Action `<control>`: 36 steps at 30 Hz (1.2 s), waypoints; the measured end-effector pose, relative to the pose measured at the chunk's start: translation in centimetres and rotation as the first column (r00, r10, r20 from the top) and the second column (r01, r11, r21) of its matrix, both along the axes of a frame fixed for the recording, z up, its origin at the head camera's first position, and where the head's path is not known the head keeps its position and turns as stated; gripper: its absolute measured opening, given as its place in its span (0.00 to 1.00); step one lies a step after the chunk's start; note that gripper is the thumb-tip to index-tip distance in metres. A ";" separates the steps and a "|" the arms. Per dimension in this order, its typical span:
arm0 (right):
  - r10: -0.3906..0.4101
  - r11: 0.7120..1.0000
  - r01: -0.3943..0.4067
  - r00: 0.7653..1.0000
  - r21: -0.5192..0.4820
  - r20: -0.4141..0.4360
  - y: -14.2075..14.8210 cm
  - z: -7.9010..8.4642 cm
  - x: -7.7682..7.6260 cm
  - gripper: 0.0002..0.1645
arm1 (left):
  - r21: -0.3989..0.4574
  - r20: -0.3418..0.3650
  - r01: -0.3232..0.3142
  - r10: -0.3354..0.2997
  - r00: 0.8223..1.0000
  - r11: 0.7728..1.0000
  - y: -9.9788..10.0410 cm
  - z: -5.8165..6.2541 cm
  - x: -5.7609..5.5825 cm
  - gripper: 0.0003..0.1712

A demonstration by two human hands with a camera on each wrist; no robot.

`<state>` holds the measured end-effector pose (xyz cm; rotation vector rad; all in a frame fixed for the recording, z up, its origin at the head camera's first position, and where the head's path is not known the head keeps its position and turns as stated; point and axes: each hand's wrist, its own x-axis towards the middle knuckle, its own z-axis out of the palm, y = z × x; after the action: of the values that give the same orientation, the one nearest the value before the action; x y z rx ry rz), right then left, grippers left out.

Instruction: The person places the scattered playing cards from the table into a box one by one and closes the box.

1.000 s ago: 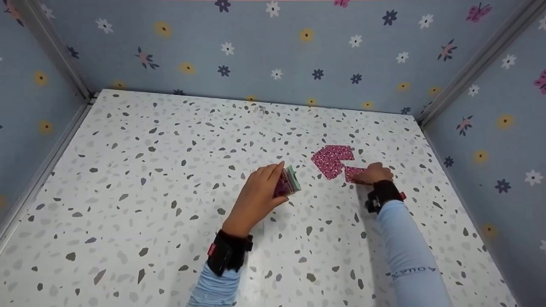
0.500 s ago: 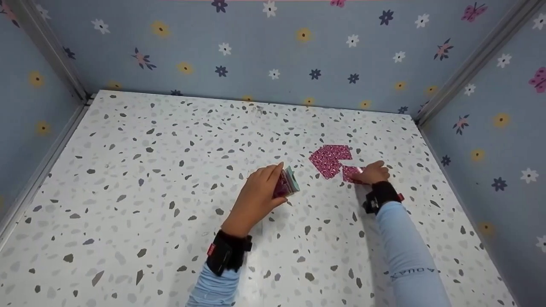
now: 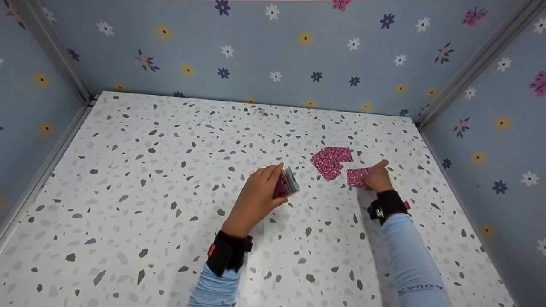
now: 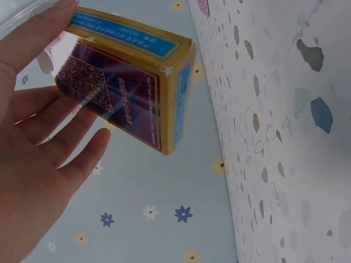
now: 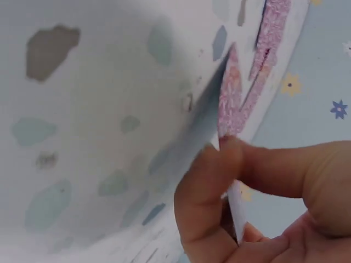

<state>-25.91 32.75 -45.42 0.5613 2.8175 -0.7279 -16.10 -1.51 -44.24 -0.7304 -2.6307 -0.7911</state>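
Note:
My left hand (image 3: 254,196) grips a playing-card box (image 4: 120,87) between thumb and fingers, above the table. The box has a purple face and yellow edges with blue panels; a pale green flap shows at its end in the head view. To the right, my right hand (image 3: 379,177) pinches one playing card (image 3: 356,176) with a pink patterned back, between thumb and curled finger. In the right wrist view this card (image 5: 231,98) is seen nearly edge-on, tilted off the table. Pink-backed cards (image 3: 327,164) lie overlapping just left of and beyond it.
The white speckled table (image 3: 170,204) stretches under both hands. A blue flowered panel (image 3: 273,47) stands along the far edge, with similar panels at the left and right (image 3: 486,140). Metal corner strips (image 3: 473,59) join them.
My right hand has shifted slightly right and nearer with the pinched card, widening the gap to the overlapping cards. The left hand with the card box stays nearly in place.

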 end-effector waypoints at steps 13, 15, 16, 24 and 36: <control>0.041 0.999 -0.043 0.994 -0.017 -0.104 0.2 1.5 1.9 0.31 | -0.020 -0.013 0.011 -0.011 1.000 1.000 0.0 -0.2 0.1 0.45; 0.059 0.997 -0.065 0.989 -0.035 -0.134 -0.3 2.3 2.4 0.28 | -0.015 -0.005 0.011 -0.011 1.000 1.000 0.0 -0.2 0.0 0.45; 0.075 0.996 -0.082 0.986 -0.039 -0.148 -0.6 2.7 2.8 0.29 | -0.009 -0.002 0.011 -0.011 1.000 1.000 0.0 -0.3 0.0 0.45; 0.204 0.974 -0.224 0.922 -0.026 -0.328 -3.5 5.9 5.6 0.24 | 0.015 -0.001 0.008 -0.008 1.000 1.000 0.0 -0.3 0.0 0.44; 0.207 0.912 -0.360 0.819 -0.197 -0.536 -8.6 10.0 10.0 0.22 | 0.131 0.046 0.007 -0.013 0.999 0.991 0.1 -0.3 -0.1 0.44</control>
<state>-15.96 24.11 -35.45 -0.1392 3.0478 -1.3584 -16.17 -1.40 -44.56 -0.6984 -2.5879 -0.9844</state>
